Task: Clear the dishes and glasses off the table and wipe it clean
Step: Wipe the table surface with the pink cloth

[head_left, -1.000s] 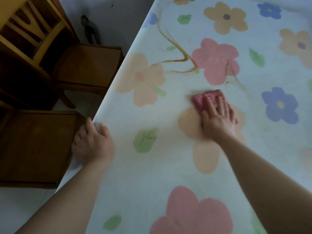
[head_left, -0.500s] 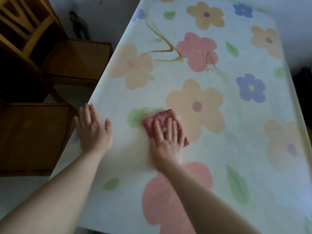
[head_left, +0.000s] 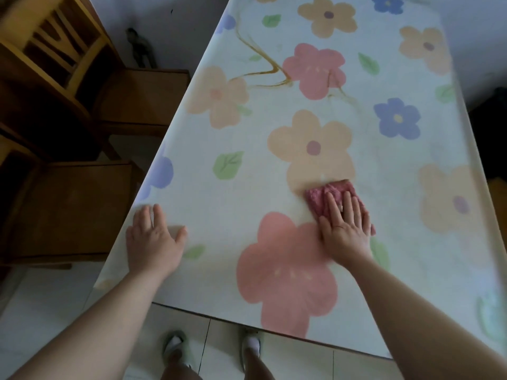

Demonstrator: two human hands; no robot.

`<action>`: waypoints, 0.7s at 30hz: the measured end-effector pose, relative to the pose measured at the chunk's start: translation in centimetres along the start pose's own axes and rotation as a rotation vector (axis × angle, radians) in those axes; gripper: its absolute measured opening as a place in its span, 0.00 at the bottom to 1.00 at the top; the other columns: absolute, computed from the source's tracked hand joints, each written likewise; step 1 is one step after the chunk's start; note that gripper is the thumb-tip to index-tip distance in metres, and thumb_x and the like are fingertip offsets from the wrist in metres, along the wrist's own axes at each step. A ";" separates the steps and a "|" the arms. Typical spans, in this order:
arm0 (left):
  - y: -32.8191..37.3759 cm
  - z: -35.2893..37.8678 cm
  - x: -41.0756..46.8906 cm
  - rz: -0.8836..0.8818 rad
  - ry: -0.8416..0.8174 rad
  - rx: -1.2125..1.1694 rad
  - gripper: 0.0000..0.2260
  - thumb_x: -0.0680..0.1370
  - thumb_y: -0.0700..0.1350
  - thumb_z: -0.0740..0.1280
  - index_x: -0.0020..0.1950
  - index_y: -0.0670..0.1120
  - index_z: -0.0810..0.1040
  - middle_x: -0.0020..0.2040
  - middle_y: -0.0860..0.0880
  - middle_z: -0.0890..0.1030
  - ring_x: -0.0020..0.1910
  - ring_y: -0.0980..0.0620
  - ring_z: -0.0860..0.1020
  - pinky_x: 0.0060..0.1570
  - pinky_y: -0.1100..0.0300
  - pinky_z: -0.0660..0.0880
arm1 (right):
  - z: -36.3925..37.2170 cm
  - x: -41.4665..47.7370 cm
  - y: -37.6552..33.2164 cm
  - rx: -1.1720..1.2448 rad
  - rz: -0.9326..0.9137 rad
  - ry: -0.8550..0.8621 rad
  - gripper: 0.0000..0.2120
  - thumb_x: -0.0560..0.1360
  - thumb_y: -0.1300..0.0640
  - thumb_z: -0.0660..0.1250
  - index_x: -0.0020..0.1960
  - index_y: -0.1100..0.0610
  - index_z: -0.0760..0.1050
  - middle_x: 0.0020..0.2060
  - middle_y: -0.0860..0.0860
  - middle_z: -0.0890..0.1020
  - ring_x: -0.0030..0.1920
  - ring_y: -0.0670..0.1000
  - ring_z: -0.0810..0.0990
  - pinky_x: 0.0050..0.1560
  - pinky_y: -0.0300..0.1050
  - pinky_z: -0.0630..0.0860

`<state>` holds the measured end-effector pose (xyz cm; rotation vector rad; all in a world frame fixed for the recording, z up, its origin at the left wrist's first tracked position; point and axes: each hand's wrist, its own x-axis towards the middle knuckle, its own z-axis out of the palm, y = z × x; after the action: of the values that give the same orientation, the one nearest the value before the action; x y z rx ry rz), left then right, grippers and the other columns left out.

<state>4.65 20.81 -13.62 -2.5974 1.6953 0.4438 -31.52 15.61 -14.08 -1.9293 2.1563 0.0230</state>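
Right hand fingers flat atop pink cloth; left hand flat on table.

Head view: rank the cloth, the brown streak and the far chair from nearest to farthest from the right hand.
1. The cloth, under the right hand.
2. The brown streak, farther up the table, leftward.
3. The far chair, past the table's left edge.

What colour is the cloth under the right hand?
Pink cloth, seen in the head view.
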 end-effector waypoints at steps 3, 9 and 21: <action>-2.0 -0.9 -0.6 0.064 -0.045 0.032 0.32 0.79 0.56 0.60 0.75 0.39 0.57 0.77 0.39 0.56 0.76 0.41 0.54 0.73 0.48 0.57 | 0.6 -2.2 -2.2 0.019 0.119 -0.041 0.29 0.81 0.43 0.47 0.78 0.44 0.41 0.78 0.53 0.40 0.77 0.53 0.38 0.75 0.56 0.36; -4.2 -3.4 0.4 0.189 -0.256 0.000 0.26 0.82 0.50 0.54 0.78 0.44 0.53 0.80 0.47 0.47 0.78 0.49 0.48 0.73 0.55 0.55 | 3.8 -8.5 -12.2 -0.025 -0.031 -0.020 0.31 0.74 0.42 0.53 0.76 0.48 0.60 0.75 0.61 0.60 0.75 0.62 0.58 0.72 0.57 0.43; -9.6 -6.0 -1.4 0.441 -0.438 0.050 0.20 0.80 0.38 0.53 0.73 0.40 0.61 0.77 0.48 0.56 0.74 0.49 0.60 0.70 0.56 0.62 | 4.2 -13.7 -16.0 -0.026 -0.084 -0.098 0.32 0.76 0.39 0.40 0.78 0.44 0.39 0.78 0.54 0.39 0.76 0.50 0.32 0.71 0.49 0.27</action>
<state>14.15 25.10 -8.90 -1.8836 2.0485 0.8847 -13.83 27.73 -13.10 -1.9880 2.0210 0.1281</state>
